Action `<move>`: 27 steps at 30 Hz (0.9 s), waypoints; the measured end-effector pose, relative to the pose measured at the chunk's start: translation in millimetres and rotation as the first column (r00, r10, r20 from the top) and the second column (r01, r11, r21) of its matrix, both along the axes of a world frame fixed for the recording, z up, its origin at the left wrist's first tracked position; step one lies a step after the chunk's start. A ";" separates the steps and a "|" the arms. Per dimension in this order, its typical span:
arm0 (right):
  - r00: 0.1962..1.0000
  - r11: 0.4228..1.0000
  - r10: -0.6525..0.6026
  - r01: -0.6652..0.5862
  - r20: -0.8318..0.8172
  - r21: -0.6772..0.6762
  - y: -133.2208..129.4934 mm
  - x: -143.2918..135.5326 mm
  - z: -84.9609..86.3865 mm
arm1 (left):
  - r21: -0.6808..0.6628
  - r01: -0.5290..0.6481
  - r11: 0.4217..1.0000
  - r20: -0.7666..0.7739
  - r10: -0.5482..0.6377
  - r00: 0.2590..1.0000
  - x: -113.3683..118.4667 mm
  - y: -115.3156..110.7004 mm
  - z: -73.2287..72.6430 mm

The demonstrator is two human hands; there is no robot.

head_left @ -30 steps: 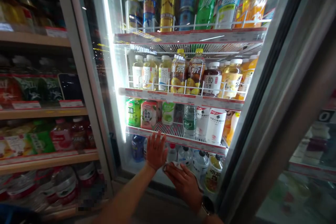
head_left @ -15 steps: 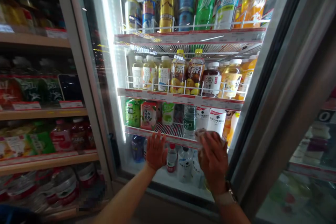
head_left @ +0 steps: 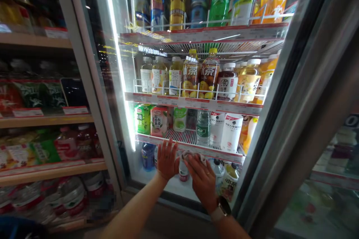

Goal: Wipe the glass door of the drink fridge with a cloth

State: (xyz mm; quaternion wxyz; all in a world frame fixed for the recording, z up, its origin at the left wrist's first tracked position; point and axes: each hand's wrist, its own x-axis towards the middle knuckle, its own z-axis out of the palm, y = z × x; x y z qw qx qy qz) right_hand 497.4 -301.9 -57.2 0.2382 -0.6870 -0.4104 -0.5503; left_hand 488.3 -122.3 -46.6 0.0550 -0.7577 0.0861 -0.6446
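My left hand (head_left: 167, 161) lies flat with fingers spread against the glass door (head_left: 179, 190) of a lit drinks fridge. Just to its right, my right hand (head_left: 202, 177) presses a crumpled pale cloth (head_left: 187, 154) onto the same glass. Most of the cloth is hidden under the fingers. A watch (head_left: 223, 206) is on the right wrist. Behind the glass, near the right hand, a small bottle with a red-and-white label (head_left: 183, 174) stands on the bottom level, partly covered.
Inside the fridge, shelves hold cans (head_left: 177, 7), tea bottles (head_left: 209, 74) and a green-labelled water bottle (head_left: 203, 129). The metal door frame (head_left: 280, 112) runs up the right side. To the left, wooden shelves (head_left: 45, 121) carry more bottles, and a dark tablet-like panel (head_left: 74, 95) leans there.
My right hand has slid the cloth left and slightly down across the glass, closer to my left hand. The left hand stays in nearly the same place.
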 end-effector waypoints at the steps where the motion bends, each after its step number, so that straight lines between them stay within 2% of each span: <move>1: 1.000 0.998 0.024 -0.024 0.005 -0.054 2.9 -1.1 -11.2 | 0.002 0.000 1.000 -0.001 0.000 1.000 -0.1 0.3 0.0; 4: 0.998 0.985 0.057 -0.051 0.029 -0.162 6.6 -1.8 -41.2 | 0.006 -0.005 1.000 -0.011 0.005 1.000 -0.4 1.2 0.1; 7: 0.997 0.965 0.071 -0.059 0.035 -0.255 6.6 -0.3 -63.0 | 0.004 0.001 1.000 -0.010 -0.001 1.000 -0.9 1.2 0.8; 10: 0.992 0.932 0.121 -0.106 0.022 -0.346 9.2 1.0 -78.6 | 0.007 0.006 1.000 -0.004 -0.006 1.000 -1.4 0.1 1.9; 15: 0.975 0.915 0.219 -0.193 0.036 -0.355 17.5 4.3 -93.7 | 0.006 0.003 1.000 -0.004 -0.003 1.000 -2.2 -1.5 3.5; 17: 0.974 0.916 0.222 -0.192 0.045 -0.352 17.1 6.7 -89.7 | 0.012 0.000 1.000 -0.003 0.000 1.000 -2.3 -1.2 3.7; 19: 0.977 0.926 0.204 -0.174 0.056 -0.334 13.2 8.2 -77.0 | 0.020 0.000 1.000 0.002 0.000 1.000 -2.0 -0.6 3.6; 23: 0.988 0.974 0.128 -0.109 0.086 -0.199 -1.5 5.4 -31.8 | 0.019 -0.004 1.000 0.001 0.004 1.000 -1.7 0.1 2.8; 27: 0.996 0.997 0.054 -0.050 0.074 -0.054 -19.1 3.3 13.1 | 0.004 0.001 1.000 -0.024 0.000 1.000 -2.3 -0.7 2.1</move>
